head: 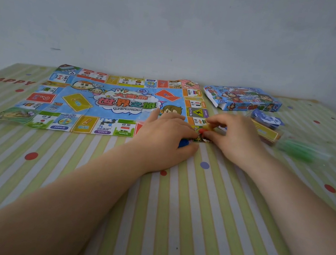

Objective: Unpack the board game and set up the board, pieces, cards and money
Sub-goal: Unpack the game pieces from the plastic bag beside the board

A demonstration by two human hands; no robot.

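The paper game board [109, 105] lies unfolded flat on the striped cloth, its near right corner under my hands. My left hand [168, 136] rests on that corner with its fingers curled round a small blue piece [183, 143]. My right hand [235, 135] sits just to the right, pinching small yellow and red pieces [205, 128] at the board's right edge. The open game box [243, 99] lies behind my right hand. Beside it sit a blue stack of cards or money [266, 120], a yellow stack [267, 133] and a green bundle [301, 150], blurred.
A green and white striped cloth with coloured dots [150, 212] covers the table. A pale wall [177, 30] rises right behind the board and box.
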